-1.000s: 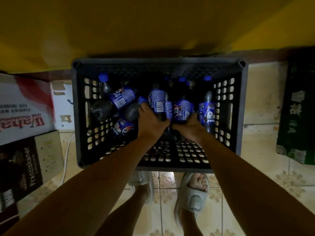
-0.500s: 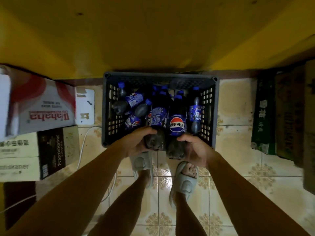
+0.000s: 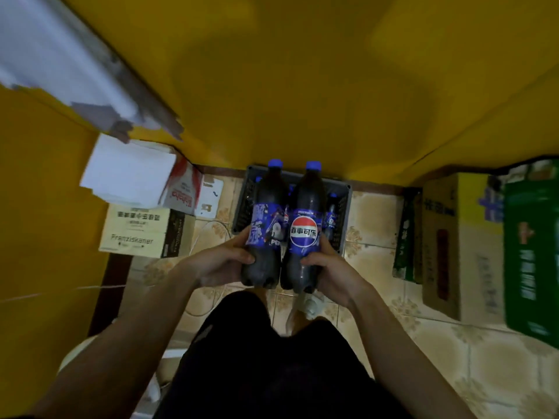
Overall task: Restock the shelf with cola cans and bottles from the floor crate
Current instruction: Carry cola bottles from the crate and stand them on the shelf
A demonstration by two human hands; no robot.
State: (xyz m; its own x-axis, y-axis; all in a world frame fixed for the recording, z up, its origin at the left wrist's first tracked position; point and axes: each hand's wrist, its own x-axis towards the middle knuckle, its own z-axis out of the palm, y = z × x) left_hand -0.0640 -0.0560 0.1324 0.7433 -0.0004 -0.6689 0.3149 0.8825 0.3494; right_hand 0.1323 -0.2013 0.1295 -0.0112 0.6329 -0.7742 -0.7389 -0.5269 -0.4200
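Two Pepsi bottles are in hand, one per hand, held side by side and touching, above the floor w/ the black crate [image 3: 343,213] below and behind them. The left hand [image 3: 217,264] is wrapped around the lower body of the left bottle [image 3: 266,225], fingers curled closed on it, thumb across the front near the label's bottom edge. The right hand [image 3: 329,267] is closed the same way on the right bottle [image 3: 304,228], thumb across the front below the round logo.

Probably gripped low on the body b/c that's the fat, heavy end, and pressing the pair together steadies both for one carry to the shelf. No shelf is clearly in view; can't tell where they go.

Orientation: both bottles' long axes run away from the person, blue caps at the far end toward the yellow wall [image 3: 302,86], bases nearest the body. Seen from overhead, so likely roughly upright; exact tilt is hard to judge. The right bottle's logo faces the camera.

More blue-capped bottles show in the crate behind the pair, so restocking isn't done. Cardboard boxes [image 3: 145,234] sit left of the crate, a green carton [image 3: 532,252] well to the right.
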